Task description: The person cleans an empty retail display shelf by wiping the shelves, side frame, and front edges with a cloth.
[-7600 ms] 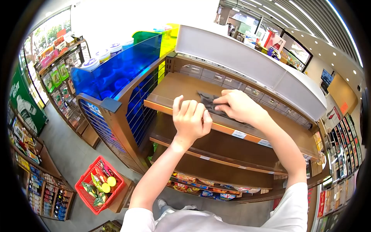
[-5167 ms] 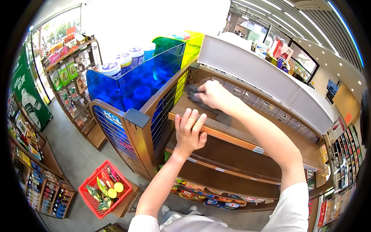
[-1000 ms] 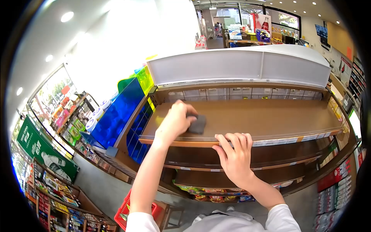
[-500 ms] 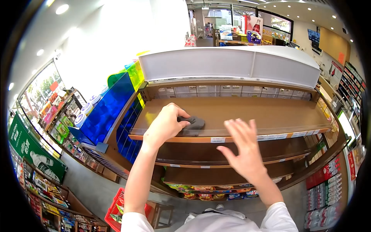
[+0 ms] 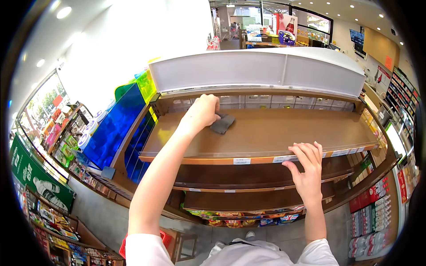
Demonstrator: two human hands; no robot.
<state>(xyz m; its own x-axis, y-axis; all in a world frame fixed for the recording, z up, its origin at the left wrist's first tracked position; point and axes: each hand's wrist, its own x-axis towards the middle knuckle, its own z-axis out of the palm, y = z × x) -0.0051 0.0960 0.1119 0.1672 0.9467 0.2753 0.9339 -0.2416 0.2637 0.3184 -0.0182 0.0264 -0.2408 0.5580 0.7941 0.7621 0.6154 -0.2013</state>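
Note:
A dark grey cloth [image 5: 222, 123] lies against the brown top shelf [image 5: 284, 128], toward its left half. My left hand [image 5: 202, 113] is closed on the cloth's left side, and part of the cloth spreads out to the right of the fingers. Near the shelf's front edge, at the price label strip [image 5: 285, 158], is my right hand [image 5: 306, 166]. Its fingers are apart and slightly bent, with nothing in them. Whether its fingertips touch the shelf edge I cannot tell.
A white panel [image 5: 217, 73] stands along the rack's back. Blue bins [image 5: 116, 124] flank it on the left. Lower shelves [image 5: 248, 176] hang below, with snack bags [image 5: 233, 223] at the bottom. A wooden stool [image 5: 187, 246] and red basket [image 5: 166, 238] stand on the floor; bottles [image 5: 370, 226] are at right.
My left hand has moved the cloth deeper across the shelf, away from me. My right hand has shifted to the right and slightly down, toward the front edge.

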